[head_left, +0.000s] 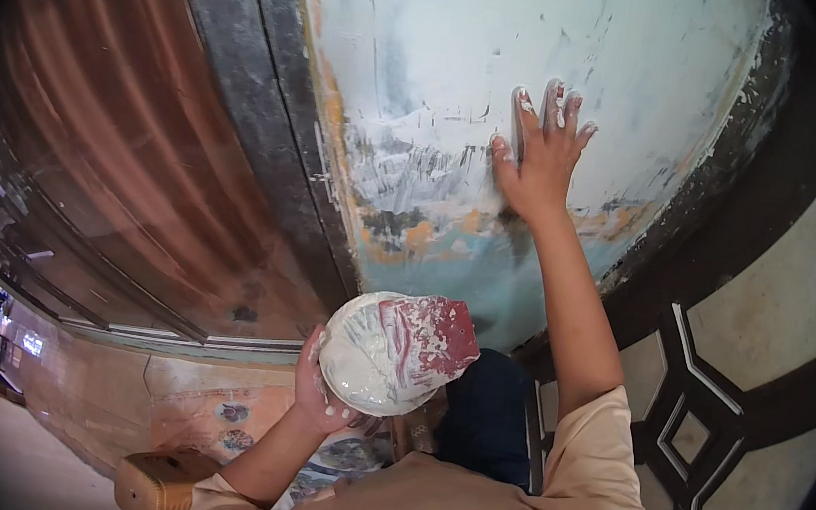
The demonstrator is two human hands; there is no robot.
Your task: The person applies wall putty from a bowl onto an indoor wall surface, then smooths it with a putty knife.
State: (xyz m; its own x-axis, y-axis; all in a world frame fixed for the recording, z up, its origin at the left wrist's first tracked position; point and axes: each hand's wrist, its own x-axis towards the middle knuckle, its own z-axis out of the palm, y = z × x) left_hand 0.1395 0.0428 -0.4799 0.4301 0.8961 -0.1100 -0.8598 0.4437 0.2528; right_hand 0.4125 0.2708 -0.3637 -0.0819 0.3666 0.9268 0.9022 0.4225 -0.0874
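Note:
My left hand point(316, 398) is wrapped round the side of a round white bowl point(340, 388) and holds it up in front of my body. Wet white putty point(355, 340) fills the bowl. A flat red spreader point(454, 339), streaked with putty, lies across the bowl's right side and sticks out past the rim. Higher up, my right hand point(541, 170) rests against the wall point(433, 36) with its fingers spread and nothing in them. White putty coats its fingertips. The wall is patchy white above, with scraped grey and orange marks and pale blue-green below.
A dark frame point(266, 88) borders the wall on the left, beside glass with reddish-brown curtains point(131, 123) behind it. Dark panelling with pale geometric insets point(777, 287) stands at right. At lower left is a brown padded block point(162, 487), near a patterned orange surface point(229, 416).

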